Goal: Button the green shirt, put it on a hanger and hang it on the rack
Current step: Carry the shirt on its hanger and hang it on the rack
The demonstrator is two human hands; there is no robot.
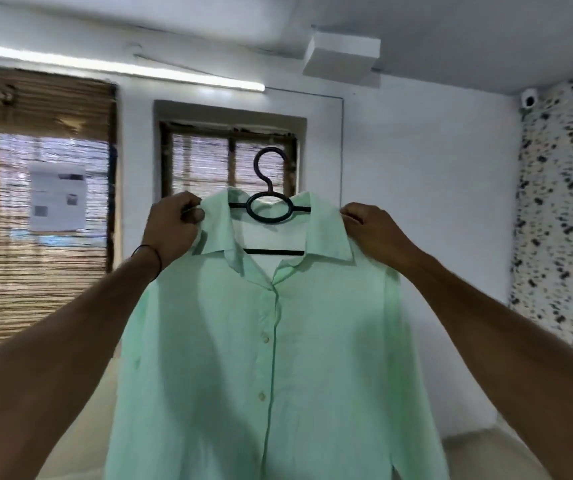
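Observation:
The green shirt [243, 358] hangs in front of me in mid-air, its front buttoned up to just below the open collar. It sits on a black hanger [270, 206] whose hook rises free above the collar. My left hand [174, 230] pinches the shirt at its left shoulder beside the collar. My right hand [371, 233] grips the right shoulder in the same way. Both arms are stretched forward and up. No rack is in view.
A white wall with two windows covered by bamboo blinds [35, 209] stands behind the shirt. A paper sheet [58, 197] is stuck to the left blind. A spotted wall covering [562, 216] is on the right, and a pale surface lies below.

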